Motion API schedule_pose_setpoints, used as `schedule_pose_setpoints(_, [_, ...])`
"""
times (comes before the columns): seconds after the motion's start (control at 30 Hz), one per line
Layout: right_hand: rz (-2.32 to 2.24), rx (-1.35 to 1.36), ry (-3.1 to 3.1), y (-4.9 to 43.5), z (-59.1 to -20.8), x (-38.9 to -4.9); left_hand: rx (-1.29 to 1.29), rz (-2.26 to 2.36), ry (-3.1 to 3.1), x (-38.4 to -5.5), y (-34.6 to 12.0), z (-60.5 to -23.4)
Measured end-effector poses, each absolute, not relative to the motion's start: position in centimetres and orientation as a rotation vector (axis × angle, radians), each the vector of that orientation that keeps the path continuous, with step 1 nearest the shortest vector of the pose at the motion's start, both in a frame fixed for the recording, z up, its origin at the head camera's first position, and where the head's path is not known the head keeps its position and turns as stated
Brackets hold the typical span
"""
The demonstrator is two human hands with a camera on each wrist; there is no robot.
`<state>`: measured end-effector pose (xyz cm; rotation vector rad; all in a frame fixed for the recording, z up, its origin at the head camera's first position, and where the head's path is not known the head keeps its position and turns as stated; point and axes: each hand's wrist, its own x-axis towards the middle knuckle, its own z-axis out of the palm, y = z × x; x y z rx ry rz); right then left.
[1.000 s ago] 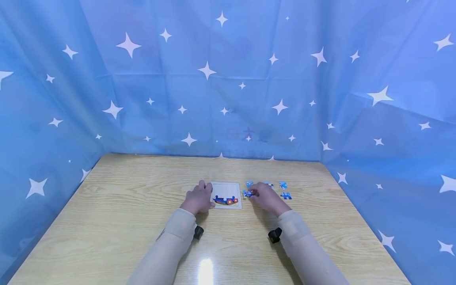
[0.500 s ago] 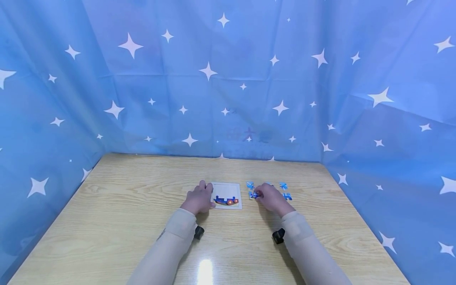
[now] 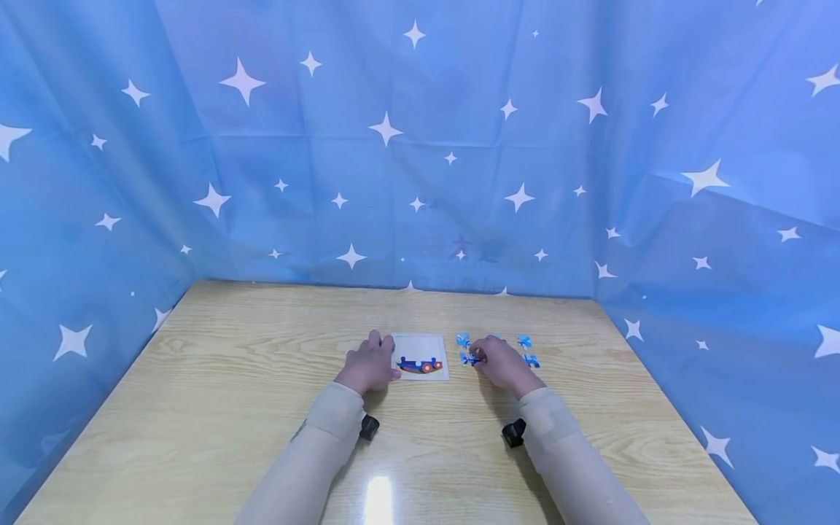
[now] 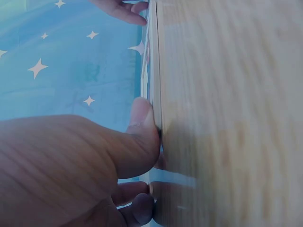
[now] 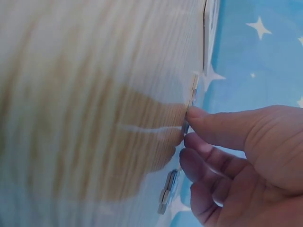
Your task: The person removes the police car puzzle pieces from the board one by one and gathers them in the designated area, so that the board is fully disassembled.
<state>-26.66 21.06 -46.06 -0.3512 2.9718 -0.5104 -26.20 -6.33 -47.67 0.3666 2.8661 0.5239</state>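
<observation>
My left hand (image 3: 370, 363) grips the left edge of a white puzzle board (image 3: 420, 345), its thumb at the near corner. In the left wrist view, the thumb (image 4: 142, 127) presses against the thin side of the board. Joined pieces (image 3: 418, 366) with a dark blue shape and red-and-yellow wheels fill the board's near part. Right of the board, my right hand (image 3: 504, 363) pinches a blue jigsaw piece (image 3: 467, 359) low at the tabletop. The right wrist view shows thumb (image 5: 198, 113) and fingertips at this piece's edge, the piece partly hidden by them.
Around the right hand lie other blue jigsaw pieces: one behind it to the left (image 3: 462, 340), a piece at the far right (image 3: 523, 340), and another nearer right piece (image 3: 531, 361). A wooden table (image 3: 230, 379) carries everything. A blue star-patterned curtain (image 3: 328, 168) rises behind it.
My right hand has moved slightly right, and the piece at its fingertips has shifted right, away from the board. The left hand stays on the board, which sits marginally farther back.
</observation>
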Motion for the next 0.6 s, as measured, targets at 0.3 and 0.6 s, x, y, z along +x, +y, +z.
schedule_pose_setpoints(0.3, [-0.513,-0.311,2.965,21.2,-46.4,-26.9,0.363,0.542,2.866,-26.1,-6.3,-47.3])
schedule_pose_setpoints(0.6, [-0.491,-0.381,2.994,20.0,-45.8,-26.5,0.37,0.549,2.86,-26.2,-6.5,-47.5])
